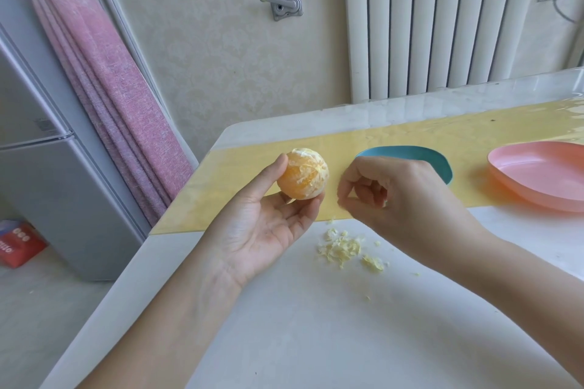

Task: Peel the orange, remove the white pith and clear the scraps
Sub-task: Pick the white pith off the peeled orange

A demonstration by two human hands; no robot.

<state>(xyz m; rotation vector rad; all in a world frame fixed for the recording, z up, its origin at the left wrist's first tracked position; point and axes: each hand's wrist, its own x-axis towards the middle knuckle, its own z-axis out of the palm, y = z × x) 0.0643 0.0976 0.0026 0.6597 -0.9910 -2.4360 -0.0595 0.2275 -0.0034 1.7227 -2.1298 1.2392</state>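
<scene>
1. While my left hand point(262, 230) holds the orange point(303, 174) up over the near edge of the yellow mat point(410, 133), thumb on one side and fingertips curled under the other, I keep the grip light so no segment bursts.
2. My right hand point(395, 196) sits just beside the fruit, its fingers point(363, 193) curled in with the tips drawn together; whether they pinch a shred of pith I cannot tell.
3. The rind looks fully off. Pale patches and threads show across the top and along the seams, so I judge that pith removal is the step in hand and well along.
4. I should catch each thread at a loose end and pull along the seam rather than dig in with a nail, rolling the orange to bring up a fresh side.
5. Each bit belongs on the scraps point(343, 248) heaped on the white bench point(300, 325) below my hands, so clearing takes one sweep.
6. The blue dish point(410, 155) behind my right hand is probably the nearest place for that heap.
</scene>
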